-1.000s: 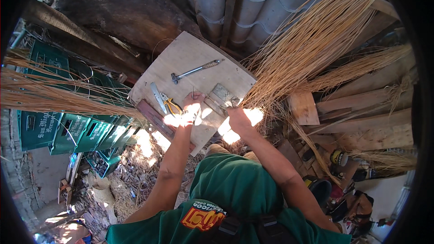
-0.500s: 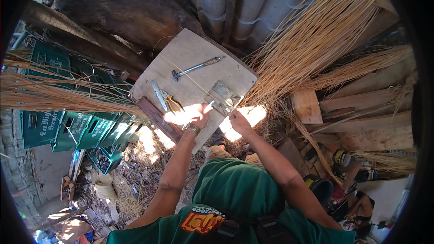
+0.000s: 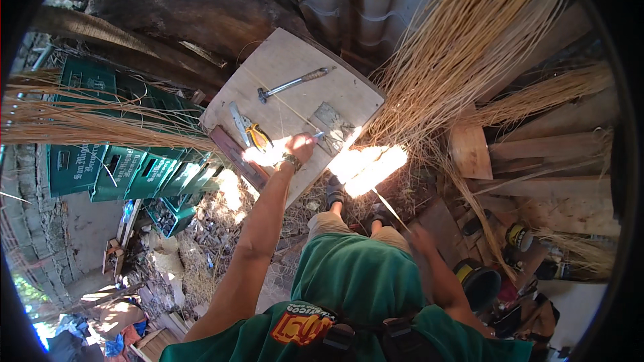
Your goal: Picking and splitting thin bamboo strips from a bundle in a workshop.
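Note:
My left hand [image 3: 300, 147], with a watch on its wrist, is closed over the wooden board [image 3: 268, 60]. A small pale piece [image 3: 318, 136] shows at its fingertips, too small to name, beside a small metal plate [image 3: 330, 120]. A thin cane strip [image 3: 288, 105] runs across the board to that plate. Beyond the board's near right edge, the strip stretches down to my right hand [image 3: 421, 240]. This hand is smeared by motion, low by my right side, and closed on the strip's end. A hammer [image 3: 292, 85] and yellow-handled pliers [image 3: 257, 137] lie on the board.
A flat metal tool [image 3: 238, 124] lies by the pliers. Large cane bundles [image 3: 476, 33] lean at the right; another bundle [image 3: 100, 124] crosses green crates [image 3: 74, 167] at the left. A dark bucket [image 3: 479, 283] stands near my right arm. Shavings [image 3: 208, 228] litter the ground.
My right hand has swung from the metal plate down and right to my side, drawing the cane strip out. My left hand stays near the plate. The view has shifted slightly.

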Motion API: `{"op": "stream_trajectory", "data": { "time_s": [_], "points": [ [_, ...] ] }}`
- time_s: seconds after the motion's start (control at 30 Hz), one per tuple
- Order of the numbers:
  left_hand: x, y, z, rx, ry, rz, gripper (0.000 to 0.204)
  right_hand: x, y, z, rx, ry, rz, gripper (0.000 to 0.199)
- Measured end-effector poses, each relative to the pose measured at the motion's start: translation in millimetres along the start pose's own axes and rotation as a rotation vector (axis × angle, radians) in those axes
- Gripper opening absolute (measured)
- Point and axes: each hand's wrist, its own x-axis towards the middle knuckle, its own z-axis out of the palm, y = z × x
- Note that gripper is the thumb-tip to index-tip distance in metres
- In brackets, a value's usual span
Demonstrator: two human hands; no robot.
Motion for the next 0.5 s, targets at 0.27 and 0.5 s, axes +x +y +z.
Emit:
{"op": "stream_trajectory", "data": {
  "time_s": [0.27, 0.5],
  "points": [
    [-4.7, 18.6, -10.1, -0.072, -0.065, -0.124, 0.028, -28.8, 67.4, -26.8, -0.519, -0.635, 0.436, 0.033],
    [-7.8, 38.9, -14.8, -0.055, -0.083, -0.177, 0.025, 121.3, -237.2, -87.0, 0.650, -0.253, -0.494, 0.026]
  ]
}}
